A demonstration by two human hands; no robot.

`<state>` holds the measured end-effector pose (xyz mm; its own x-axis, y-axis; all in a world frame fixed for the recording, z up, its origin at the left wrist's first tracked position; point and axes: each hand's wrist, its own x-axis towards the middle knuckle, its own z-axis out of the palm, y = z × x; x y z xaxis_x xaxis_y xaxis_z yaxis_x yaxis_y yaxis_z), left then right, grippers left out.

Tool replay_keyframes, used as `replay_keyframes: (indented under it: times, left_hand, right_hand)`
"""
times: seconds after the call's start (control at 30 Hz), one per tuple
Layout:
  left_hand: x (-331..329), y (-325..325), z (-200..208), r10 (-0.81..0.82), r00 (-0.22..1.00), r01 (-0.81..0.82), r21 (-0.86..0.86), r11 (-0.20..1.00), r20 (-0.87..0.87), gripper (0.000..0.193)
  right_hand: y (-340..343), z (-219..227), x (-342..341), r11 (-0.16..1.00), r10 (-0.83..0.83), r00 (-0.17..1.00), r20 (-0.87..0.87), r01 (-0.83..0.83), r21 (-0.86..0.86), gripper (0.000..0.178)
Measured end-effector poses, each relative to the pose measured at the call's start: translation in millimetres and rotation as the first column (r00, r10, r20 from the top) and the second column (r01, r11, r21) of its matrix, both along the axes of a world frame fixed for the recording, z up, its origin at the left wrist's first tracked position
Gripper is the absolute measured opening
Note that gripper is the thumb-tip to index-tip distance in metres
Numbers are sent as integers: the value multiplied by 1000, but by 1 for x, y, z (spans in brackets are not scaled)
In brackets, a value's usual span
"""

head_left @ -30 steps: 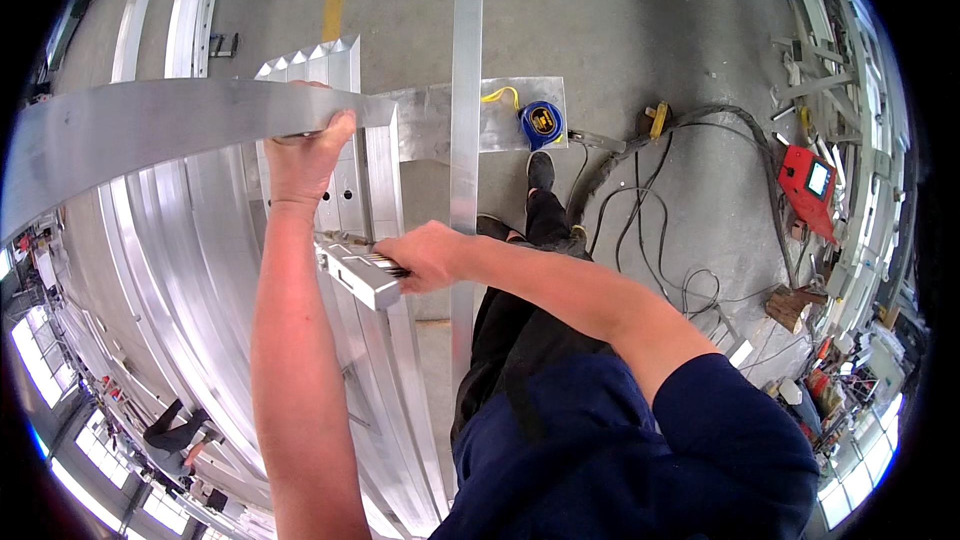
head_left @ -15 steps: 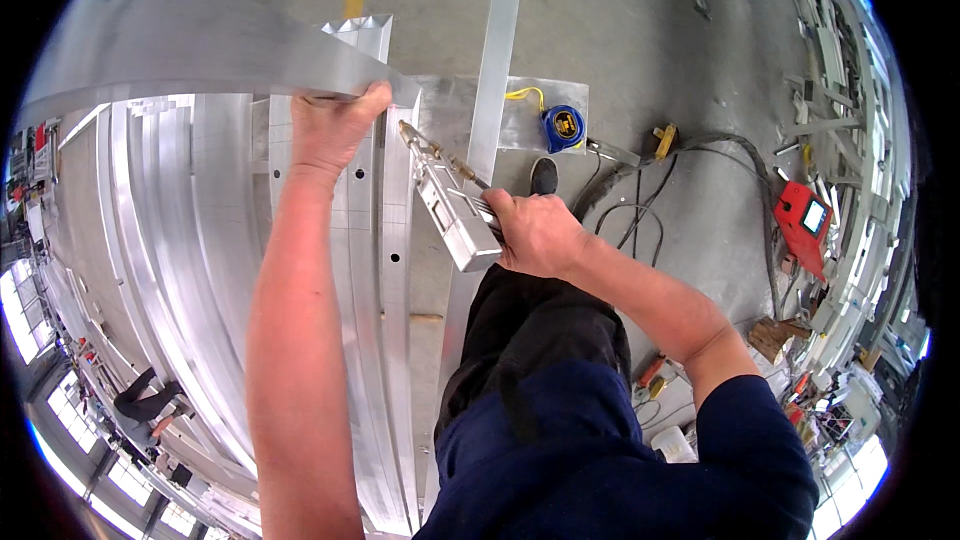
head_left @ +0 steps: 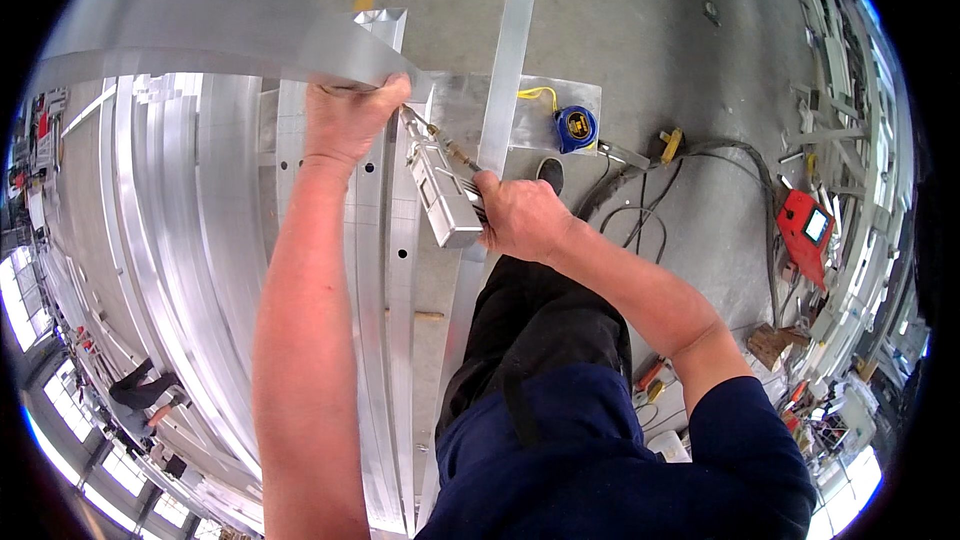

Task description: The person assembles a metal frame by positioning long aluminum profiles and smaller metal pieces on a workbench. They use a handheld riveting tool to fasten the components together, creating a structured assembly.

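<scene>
My left hand [head_left: 352, 125] is closed around the right end of a long silver metal profile [head_left: 210, 25], which slants across the upper left, blurred. My right hand [head_left: 528, 218] is closed on a boxy silver metal piece [head_left: 443, 202] with slots along its side. Beside that piece runs a slim brass-coloured rod [head_left: 452, 149]; its far tip lies close to my left hand and the profile's end. Whether rod and piece are one tool I cannot tell. Beneath my left hand lie metal profiles with dark round holes [head_left: 403, 218].
A narrow metal bar [head_left: 508, 50] crosses a flat metal plate [head_left: 530, 135] bearing a blue tape measure [head_left: 575, 130]. Dark cables [head_left: 725, 145] curl over the floor towards a red device with a screen [head_left: 805, 230]. Long profiles [head_left: 220, 200] fill the left, where another person [head_left: 140, 400] bends far off.
The profile in my left hand has tilted, its right end dipping. My right hand and the silver piece have shifted slightly left and up. The floor and plate appear a little further right.
</scene>
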<state>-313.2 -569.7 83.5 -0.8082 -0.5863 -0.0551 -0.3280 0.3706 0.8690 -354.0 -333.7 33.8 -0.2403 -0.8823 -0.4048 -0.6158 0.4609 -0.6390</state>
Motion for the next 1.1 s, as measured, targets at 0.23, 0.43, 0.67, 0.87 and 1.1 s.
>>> replay_keyframes:
  times: [0.23,0.43,0.67,0.87,1.1]
  left_hand:
    - [0,0,2,6,1000,-6,-2,1000,-6,13]
    - [-2,2,0,10,994,-10,0,1000,-107,6]
    - [-3,1,1,-17,997,8,-118,993,-75,6]
    - [-3,1,0,-51,996,35,-211,977,-70,10]
    - [1,-3,-5,-33,998,25,-181,983,-44,17]
  right_hand:
    - [-7,3,0,999,9,999,-32,-7,47,44]
    - [-7,2,1,999,-12,999,-36,13,38,43]
    - [-7,6,1,999,-5,998,-64,8,42,41]
    - [-3,6,2,999,-11,997,-75,13,31,40]
    - [1,9,0,999,0,998,-66,3,46,43]
